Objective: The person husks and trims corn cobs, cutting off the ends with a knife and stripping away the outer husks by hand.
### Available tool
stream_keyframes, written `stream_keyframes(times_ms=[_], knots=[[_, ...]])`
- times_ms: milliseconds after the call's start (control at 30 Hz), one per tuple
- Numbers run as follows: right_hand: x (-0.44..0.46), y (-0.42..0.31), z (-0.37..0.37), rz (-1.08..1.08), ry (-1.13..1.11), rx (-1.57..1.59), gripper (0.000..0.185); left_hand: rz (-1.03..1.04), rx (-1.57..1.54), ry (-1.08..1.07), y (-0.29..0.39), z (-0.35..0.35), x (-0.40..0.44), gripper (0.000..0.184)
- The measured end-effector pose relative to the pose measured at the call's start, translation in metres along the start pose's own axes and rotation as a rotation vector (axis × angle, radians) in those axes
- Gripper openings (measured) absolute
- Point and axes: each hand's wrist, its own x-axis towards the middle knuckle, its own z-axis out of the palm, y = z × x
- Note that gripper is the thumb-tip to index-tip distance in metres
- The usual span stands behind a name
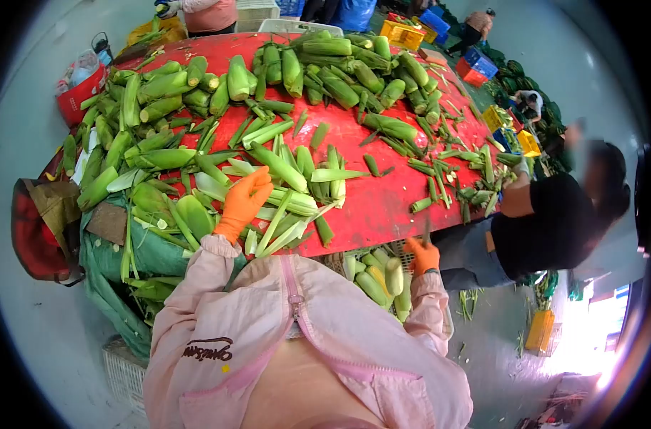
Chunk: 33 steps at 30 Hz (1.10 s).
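Note:
My left hand, in an orange glove, is over the husks at the near side of the red table. Its fingers are loosely bent, and I see nothing held in them. Just beyond its fingertips lies a green ear of corn. Loose husk leaves spread beside and under the hand. My right hand, also orange-gloved, is closed around a knife whose narrow blade points up past the table edge. Below it, a crate holds several trimmed ears of corn.
A heap of unhusked corn covers the far side, with more along the left. At right, a co-worker in a black top reaches toward husk scraps. A green sack hangs at the left corner. Yellow crates stand behind.

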Motion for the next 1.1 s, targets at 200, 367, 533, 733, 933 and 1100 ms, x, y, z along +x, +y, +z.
stream_keyframes(times_ms=[200, 367, 533, 733, 933, 1100], knots=[[0.082, -0.1, 0.102, -0.197, -0.299, 0.297, 0.037, -0.138, -0.036, 0.125, 0.008, -0.014, -0.001, 0.045], [0.151, -0.189, 0.179, -0.483, -0.453, 0.109, 0.042, -0.26, -0.095, 0.281, -0.013, -0.022, -0.043, 0.046], [0.253, -0.176, 0.217, -0.455, -0.408, -0.856, 0.072, -0.337, 0.115, 0.557, -0.03, 0.011, -0.09, 0.066], [0.162, -0.137, 0.25, -0.306, -0.697, -0.645, 0.089, -0.532, 0.24, 0.572, -0.039, 0.025, -0.037, 0.087], [0.078, -0.127, 0.348, -0.292, -0.945, -0.329, 0.077, -0.325, 0.198, 0.54, -0.094, 0.064, 0.03, 0.086], [0.03, -0.143, 0.345, -0.206, -1.076, 0.043, 0.054, -0.13, -0.22, 0.611, -0.08, 0.062, 0.03, 0.075]])
